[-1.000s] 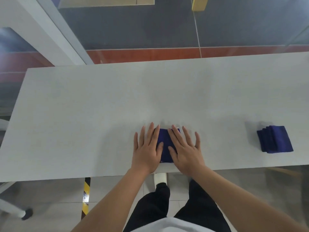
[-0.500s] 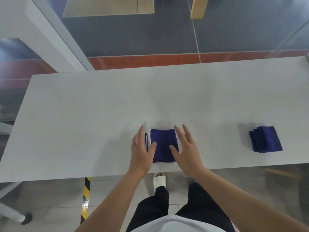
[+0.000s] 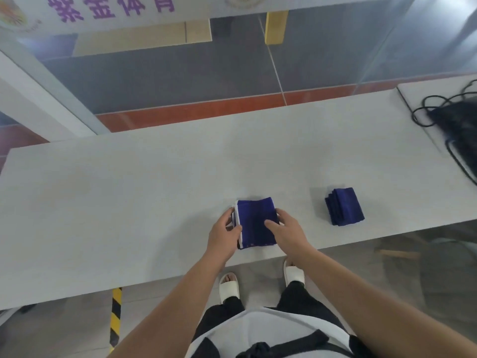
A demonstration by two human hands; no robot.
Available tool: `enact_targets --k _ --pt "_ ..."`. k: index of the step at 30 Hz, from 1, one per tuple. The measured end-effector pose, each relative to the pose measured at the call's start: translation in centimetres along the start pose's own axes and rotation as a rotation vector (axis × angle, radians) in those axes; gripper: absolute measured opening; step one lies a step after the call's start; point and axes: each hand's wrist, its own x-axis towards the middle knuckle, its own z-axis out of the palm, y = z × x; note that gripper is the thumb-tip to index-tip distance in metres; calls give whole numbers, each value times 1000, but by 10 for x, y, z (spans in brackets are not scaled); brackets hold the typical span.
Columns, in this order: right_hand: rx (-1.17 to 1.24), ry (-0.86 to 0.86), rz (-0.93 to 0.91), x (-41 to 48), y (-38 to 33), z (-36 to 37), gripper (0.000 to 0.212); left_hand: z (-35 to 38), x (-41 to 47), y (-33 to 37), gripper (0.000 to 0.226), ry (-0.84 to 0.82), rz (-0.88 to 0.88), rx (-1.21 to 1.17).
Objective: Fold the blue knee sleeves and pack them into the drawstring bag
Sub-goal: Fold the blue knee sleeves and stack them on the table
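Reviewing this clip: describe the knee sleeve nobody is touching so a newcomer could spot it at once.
Start at the long pale table and follow its near edge toward the black drawstring bag at the far right. Partway along lies a folded blue knee sleeve, alone. Unlike the other sleeve, it has no hands on it.

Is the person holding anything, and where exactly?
Yes: the folded blue knee sleeve on the table. The left hand grips its left edge; the right hand grips its right side.
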Motion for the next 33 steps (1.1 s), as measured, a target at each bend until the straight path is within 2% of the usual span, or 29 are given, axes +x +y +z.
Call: enact_targets --k 3,6,13,15,17,20,23,26,30,33 --pt "50 -6 9 3 5 -35 22 34 3 9 52 -30 6 5" --pt "87 -33 30 6 7 -60 27 60 6 17 54 -40 -6 20" --pt "7 -114 40 5 2 -90 31 82 -1 27 56 10 -46 67" --pt "-41 -123 13 0 -6 -103 46 84 -7 38 57 110 2 174" --pt "-95 -58 -68 -5 -14 -125 50 89 -13 50 54 221 131 247" --pt "-93 91 -174 -8 -20 -171 33 110 -20 76 43 159 211 185" --pt "-94 190 -127 5 -11 -212 36 149 -17 95 40 -5 151 118" --pt "-98 159 30 29 10 -231 52 189 -7 100 52 -137 -16 52" --pt "26 49 186 53 31 -231 61 228 7 98 64 -179 -172 4" --pt "67 21 232 63 36 -227 55 246 16 92 53 -164 -241 -98"
